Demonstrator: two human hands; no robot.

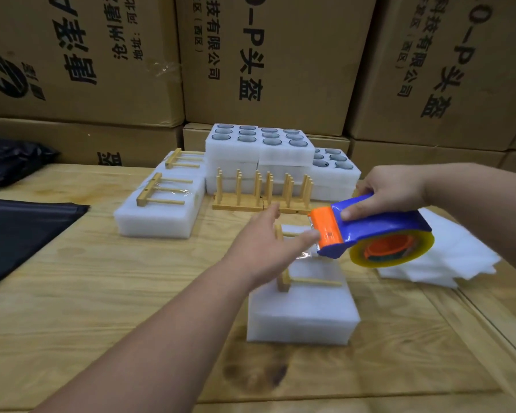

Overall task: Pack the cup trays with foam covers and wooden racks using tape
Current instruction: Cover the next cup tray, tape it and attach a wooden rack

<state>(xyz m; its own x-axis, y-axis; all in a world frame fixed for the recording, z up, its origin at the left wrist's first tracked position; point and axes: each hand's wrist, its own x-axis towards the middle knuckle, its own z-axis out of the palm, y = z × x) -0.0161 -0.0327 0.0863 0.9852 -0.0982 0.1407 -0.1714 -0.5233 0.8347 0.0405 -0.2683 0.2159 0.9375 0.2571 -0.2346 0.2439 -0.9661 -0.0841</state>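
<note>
Two hands are busy over one foam block [303, 317] near the middle of the table [108, 293], and the setup makes sense: the block sits close to the near edge so the tape can be run across its top. A rack [306, 282] lies flat on that top, pegs sideways, which looks like the position for strapping it down. The right hand [392, 190] grips the dispenser [373, 231] by its blue handle, fingers wrapped round, the orange mouth angled down at the block's far end, just above it. The left hand [261, 248] reaches in from the near-left with fingers extended and relaxed, its fingertips [310, 236] right at the orange mouth; whether they pinch the tape end I cannot tell, it's blurred there. My guess: it's steadying the strip or pressing it onto the foam. Toward the left edge, two finished blocks [158, 210] with racks already taped on wait out of the way. Along the far edge, open cup trays [259, 144] are stacked, with spare racks [262, 192] standing just before them. At the right edge a pile of foam sheets [447, 257] lies within easy reach.
</note>
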